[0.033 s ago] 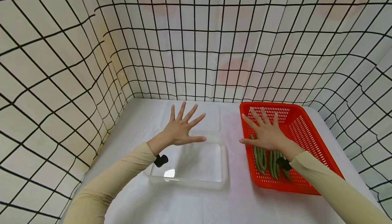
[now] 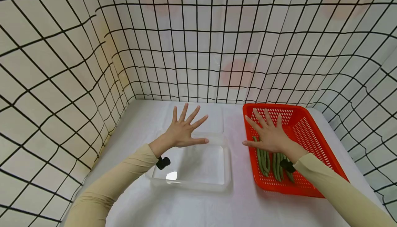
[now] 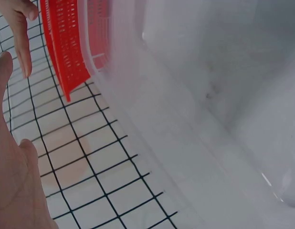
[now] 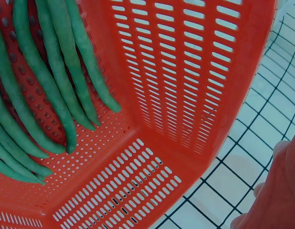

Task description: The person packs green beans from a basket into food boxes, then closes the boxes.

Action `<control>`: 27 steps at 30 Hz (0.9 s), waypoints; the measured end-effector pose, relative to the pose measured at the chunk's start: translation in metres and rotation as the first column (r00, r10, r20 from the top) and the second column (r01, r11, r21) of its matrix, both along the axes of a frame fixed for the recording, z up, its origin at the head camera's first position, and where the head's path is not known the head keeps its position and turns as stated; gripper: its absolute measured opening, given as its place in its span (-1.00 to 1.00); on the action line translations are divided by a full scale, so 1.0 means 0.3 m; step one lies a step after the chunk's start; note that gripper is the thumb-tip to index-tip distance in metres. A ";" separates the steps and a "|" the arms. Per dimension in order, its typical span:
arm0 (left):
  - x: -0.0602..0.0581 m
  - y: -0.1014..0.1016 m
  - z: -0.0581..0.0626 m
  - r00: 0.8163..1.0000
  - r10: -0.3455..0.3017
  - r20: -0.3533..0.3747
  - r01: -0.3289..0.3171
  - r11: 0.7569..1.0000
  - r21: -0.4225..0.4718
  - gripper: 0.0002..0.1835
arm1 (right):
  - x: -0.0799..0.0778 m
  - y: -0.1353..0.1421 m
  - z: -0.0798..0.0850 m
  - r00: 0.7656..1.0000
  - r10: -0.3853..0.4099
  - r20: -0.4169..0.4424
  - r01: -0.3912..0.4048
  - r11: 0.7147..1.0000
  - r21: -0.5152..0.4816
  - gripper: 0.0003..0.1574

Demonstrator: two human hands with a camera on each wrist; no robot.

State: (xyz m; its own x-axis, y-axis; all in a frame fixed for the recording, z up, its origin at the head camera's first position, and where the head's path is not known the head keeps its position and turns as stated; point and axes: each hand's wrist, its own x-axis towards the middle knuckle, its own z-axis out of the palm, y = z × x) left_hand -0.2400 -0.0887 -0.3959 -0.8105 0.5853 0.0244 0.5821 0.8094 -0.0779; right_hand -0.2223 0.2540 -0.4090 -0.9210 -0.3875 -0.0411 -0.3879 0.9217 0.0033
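My left hand point(image 2: 181, 132), fingers spread wide, hovers above the far left part of a clear plastic container point(image 2: 189, 185) and holds nothing. My right hand point(image 2: 270, 135), its fingers likewise spread, is over the near left part of a red perforated basket point(image 2: 321, 140). Several green beans point(image 2: 263, 161) lie in that basket, partly covered by the hand and wrist in the head view. The right wrist view shows the beans point(image 4: 57, 71) side by side on the basket floor. In the left wrist view the container point(image 3: 185, 143) fills most of the frame.
Behind the container lies a flat, clear rectangular piece point(image 2: 214, 120), partly hidden by the left hand. A white cloth point(image 2: 211, 209) covers the table. Black wire mesh point(image 2: 198, 52) rises along the back and both sides. A small black device point(image 2: 162, 163) sits on the left wrist.
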 end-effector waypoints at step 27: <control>0.157 -0.197 -0.055 0.976 0.143 0.164 -0.181 0.951 0.252 0.14 | 0.051 0.100 0.020 0.992 -0.101 0.078 0.112 0.982 -0.152 0.30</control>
State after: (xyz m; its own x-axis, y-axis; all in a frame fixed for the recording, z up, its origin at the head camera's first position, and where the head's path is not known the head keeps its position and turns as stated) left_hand -0.1929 -0.1480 -0.4123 -0.9001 0.4341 0.0378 0.4309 0.8739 0.2252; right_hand -0.2071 0.2839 -0.4031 -0.9544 -0.2938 -0.0538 -0.2814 0.9448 -0.1676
